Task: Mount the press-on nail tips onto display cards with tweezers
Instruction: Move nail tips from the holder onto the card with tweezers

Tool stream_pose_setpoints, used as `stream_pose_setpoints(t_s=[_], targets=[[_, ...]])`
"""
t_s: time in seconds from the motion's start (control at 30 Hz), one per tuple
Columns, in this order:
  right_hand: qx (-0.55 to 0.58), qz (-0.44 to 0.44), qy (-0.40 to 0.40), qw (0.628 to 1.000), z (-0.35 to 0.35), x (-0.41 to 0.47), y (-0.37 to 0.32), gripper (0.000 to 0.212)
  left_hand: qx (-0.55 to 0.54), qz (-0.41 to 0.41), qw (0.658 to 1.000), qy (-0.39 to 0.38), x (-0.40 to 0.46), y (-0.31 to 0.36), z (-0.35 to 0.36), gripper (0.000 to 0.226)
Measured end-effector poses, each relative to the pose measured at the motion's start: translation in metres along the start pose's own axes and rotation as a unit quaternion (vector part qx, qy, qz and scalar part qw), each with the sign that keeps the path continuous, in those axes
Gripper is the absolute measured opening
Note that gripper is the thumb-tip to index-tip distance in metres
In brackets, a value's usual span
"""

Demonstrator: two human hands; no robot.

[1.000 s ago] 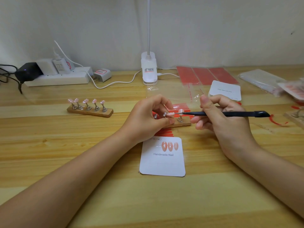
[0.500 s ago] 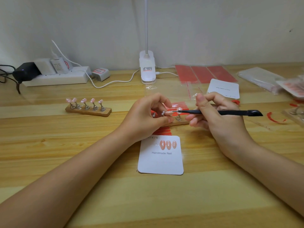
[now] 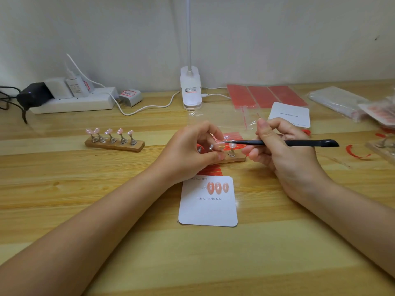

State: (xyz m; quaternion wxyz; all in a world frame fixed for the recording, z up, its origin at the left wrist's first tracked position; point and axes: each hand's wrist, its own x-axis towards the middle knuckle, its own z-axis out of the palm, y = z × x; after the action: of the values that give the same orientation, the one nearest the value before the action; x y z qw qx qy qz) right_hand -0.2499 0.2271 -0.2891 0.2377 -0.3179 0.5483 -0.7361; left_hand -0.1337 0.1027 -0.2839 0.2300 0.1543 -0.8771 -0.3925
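A white display card printed "Handmade Nail" lies in front of me with three pink nail tips stuck in a row near its top. Just beyond it stands a wooden nail holder with metal pegs. My left hand pinches a pale pink nail tip over that holder. My right hand grips black tweezers level, their point touching the pinched tip. One nail tip still sits on a peg.
A second wooden holder with several pink tips stands to the left. At the back are a power strip, a white clip lamp, red adhesive sheets, a spare card and plastic bags on the right.
Both hands have stayed over the near holder. The tweezers' point has crept slightly left, up to the tip pinched in my left fingers.
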Motion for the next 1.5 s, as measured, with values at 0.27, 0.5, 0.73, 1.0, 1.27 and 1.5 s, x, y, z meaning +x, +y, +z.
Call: stream_pose_setpoints(t_s=[0.27,0.5,0.73,1.0,1.27,1.5], targets=[[0.126,0.022,0.031,0.991,-0.006,0.015,-0.020,0.024,0.004,-0.005,1.000,0.000,0.000,0.000,0.000,0.025],[0.089,0.060,-0.047,0.993,-0.007,0.004,-0.013,0.021,-0.012,-0.041,0.998,-0.048,0.000,0.006,-0.010,0.039],[0.061,0.064,-0.081,0.993,-0.007,0.001,-0.008,0.020,0.115,0.004,0.993,0.001,-0.030,0.012,-0.038,0.024],[0.022,0.043,-0.119,0.992,-0.007,0.001,-0.004,0.021,0.274,-0.017,0.962,0.011,-0.084,0.010,-0.028,0.048],[-0.036,0.019,-0.163,0.986,-0.006,-0.003,-0.004,0.020,0.214,-0.025,0.976,-0.022,-0.083,-0.001,-0.027,0.063],[-0.082,0.017,-0.203,0.976,-0.004,-0.006,-0.007,0.018,0.103,-0.023,0.992,-0.072,-0.079,-0.002,-0.034,0.046]])
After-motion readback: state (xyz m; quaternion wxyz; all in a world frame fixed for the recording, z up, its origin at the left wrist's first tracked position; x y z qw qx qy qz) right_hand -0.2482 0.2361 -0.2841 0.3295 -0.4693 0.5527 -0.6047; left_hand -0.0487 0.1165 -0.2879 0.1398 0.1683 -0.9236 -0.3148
